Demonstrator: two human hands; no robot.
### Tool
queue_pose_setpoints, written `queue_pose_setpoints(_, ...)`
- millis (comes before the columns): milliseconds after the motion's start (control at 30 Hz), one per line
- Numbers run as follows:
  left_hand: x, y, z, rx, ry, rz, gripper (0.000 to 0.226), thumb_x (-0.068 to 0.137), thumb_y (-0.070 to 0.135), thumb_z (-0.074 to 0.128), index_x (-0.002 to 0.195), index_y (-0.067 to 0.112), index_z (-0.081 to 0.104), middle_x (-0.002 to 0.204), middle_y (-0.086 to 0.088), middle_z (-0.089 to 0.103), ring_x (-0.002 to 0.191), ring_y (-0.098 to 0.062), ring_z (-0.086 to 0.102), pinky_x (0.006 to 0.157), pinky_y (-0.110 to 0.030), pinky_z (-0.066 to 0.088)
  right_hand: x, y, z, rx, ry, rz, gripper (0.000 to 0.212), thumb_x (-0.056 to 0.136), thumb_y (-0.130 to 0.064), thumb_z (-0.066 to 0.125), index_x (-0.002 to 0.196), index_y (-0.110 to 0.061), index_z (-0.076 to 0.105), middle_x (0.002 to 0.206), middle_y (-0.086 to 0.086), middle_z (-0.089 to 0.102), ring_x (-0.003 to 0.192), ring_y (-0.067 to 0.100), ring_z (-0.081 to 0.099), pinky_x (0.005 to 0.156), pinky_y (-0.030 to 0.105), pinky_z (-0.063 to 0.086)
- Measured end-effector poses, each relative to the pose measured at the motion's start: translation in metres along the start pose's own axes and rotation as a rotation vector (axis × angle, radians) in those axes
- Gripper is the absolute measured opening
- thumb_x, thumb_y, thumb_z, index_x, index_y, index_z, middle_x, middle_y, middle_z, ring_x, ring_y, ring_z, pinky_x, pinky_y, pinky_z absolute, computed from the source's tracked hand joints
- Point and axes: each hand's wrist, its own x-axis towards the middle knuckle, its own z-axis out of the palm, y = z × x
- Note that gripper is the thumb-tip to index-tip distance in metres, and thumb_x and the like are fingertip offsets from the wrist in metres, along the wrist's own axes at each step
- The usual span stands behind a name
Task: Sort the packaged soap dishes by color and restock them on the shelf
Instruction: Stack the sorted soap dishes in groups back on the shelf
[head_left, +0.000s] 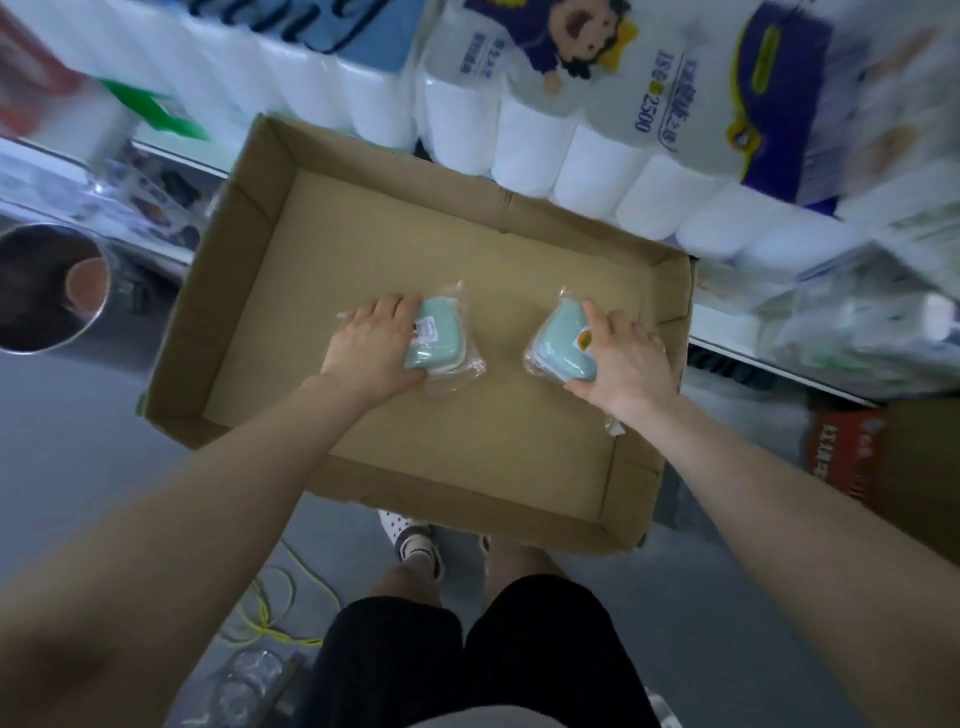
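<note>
Two pale green soap dishes in clear plastic wrap lie on the floor of a shallow cardboard box (249, 291). My left hand (374, 353) grips the left soap dish (434, 338), with fingers curled over its far edge and the thumb under its near edge. My right hand (621, 358) grips the right soap dish (558, 343) from its right side, thumb along the near edge. Both dishes appear to touch the box floor. Apart from these two, the box floor is bare.
Large packs of white toilet paper rolls (571, 130) stand behind the box on a low shelf. A shiny metal pot (49, 291) sits at the left. A red carton (847, 457) stands at the right. A yellow cable (275, 608) lies on the grey floor by my feet.
</note>
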Motion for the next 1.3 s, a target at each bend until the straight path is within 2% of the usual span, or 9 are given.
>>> queue_pose_setpoints(167,-0.011,0.001,-0.070,-0.019,0.110,0.122,0.094,0.068,0.046,0.080,0.144,0.014,0.034,0.135,-0.010,0.047,0.115,-0.036,0.050,0.094,-0.051,0.045,-0.034,-0.017,-0.064,-0.001,0.124,-0.029,0.103,0.075,-0.052,0.073,0.153,-0.021,0.013,0.130,0.012,0.047,0.114,0.034,0.051,0.097,0.045,0.041)
queue_pose_setpoints(267,-0.019,0.001,-0.115,-0.019,0.208,0.200,0.095,0.065,0.049,0.081,0.142,0.014,0.037,0.126,-0.011,0.052,0.110,-0.038,0.054,0.087,-0.048,0.048,-0.051,-0.026,-0.108,-0.019,0.228,-0.053,0.101,0.072,-0.050,0.074,0.153,-0.020,0.020,0.132,0.013,0.047,0.116,0.036,0.049,0.097,0.047,0.039)
queue_pose_setpoints(467,-0.028,0.003,-0.214,0.059,0.366,0.330,0.102,0.064,0.050,0.084,0.145,0.013,0.033,0.134,-0.011,0.050,0.118,-0.033,0.050,0.096,-0.044,0.044,-0.071,-0.034,-0.209,-0.055,0.400,-0.083,0.104,0.071,-0.051,0.076,0.154,-0.021,0.022,0.132,0.010,0.048,0.115,0.033,0.050,0.096,0.044,0.037)
queue_pose_setpoints(700,-0.019,0.021,-0.329,0.060,0.606,0.427,0.093,0.067,0.047,0.082,0.141,0.014,0.036,0.131,-0.009,0.052,0.113,-0.032,0.051,0.089,-0.043,0.044,-0.074,-0.039,-0.325,-0.176,0.642,-0.165,0.104,0.067,-0.052,0.074,0.153,-0.021,0.024,0.126,0.010,0.050,0.108,0.034,0.052,0.092,0.043,0.041)
queue_pose_setpoints(900,0.027,0.038,-0.405,0.139,0.748,0.442,0.088,0.067,0.040,0.083,0.137,0.007,0.040,0.128,-0.016,0.054,0.114,-0.037,0.050,0.096,-0.041,0.038,-0.035,-0.022,-0.407,-0.170,0.777,-0.101,0.102,0.071,-0.047,0.075,0.154,-0.024,0.021,0.134,0.013,0.046,0.115,0.039,0.049,0.102,0.047,0.035)
queue_pose_setpoints(1000,0.061,0.046,-0.434,0.166,0.741,0.382,0.087,0.067,0.045,0.080,0.136,0.012,0.038,0.125,-0.014,0.056,0.112,-0.035,0.052,0.090,-0.041,0.042,-0.005,-0.014,-0.440,-0.169,0.785,-0.042,0.100,0.074,-0.049,0.072,0.155,-0.028,0.017,0.143,0.010,0.042,0.121,0.037,0.049,0.104,0.047,0.030)
queue_pose_setpoints(1100,0.092,0.056,-0.456,0.180,0.717,0.343,0.087,0.066,0.048,0.079,0.135,0.014,0.037,0.122,-0.013,0.058,0.107,-0.035,0.054,0.084,-0.040,0.045,0.026,-0.006,-0.469,-0.186,0.712,-0.017,0.100,0.077,-0.052,0.068,0.155,-0.035,0.008,0.145,0.003,0.039,0.125,0.032,0.044,0.102,0.046,0.030)
queue_pose_setpoints(1200,0.122,0.067,-0.478,0.184,0.707,0.359,0.084,0.065,0.043,0.080,0.132,0.014,0.038,0.120,-0.014,0.057,0.106,-0.036,0.053,0.085,-0.042,0.047,0.057,0.002,-0.499,-0.182,0.631,0.004,0.096,0.082,-0.049,0.065,0.154,-0.039,0.002,0.150,0.001,0.032,0.130,0.032,0.036,0.100,0.047,0.032)
queue_pose_setpoints(1300,0.149,0.080,-0.505,0.214,0.693,0.313,0.083,0.067,0.040,0.082,0.133,0.017,0.038,0.127,-0.010,0.055,0.114,-0.034,0.049,0.090,-0.040,0.041,0.087,0.010,-0.524,-0.147,0.643,-0.053,0.094,0.083,-0.045,0.066,0.154,-0.038,0.006,0.147,0.001,0.035,0.128,0.034,0.037,0.097,0.046,0.036)
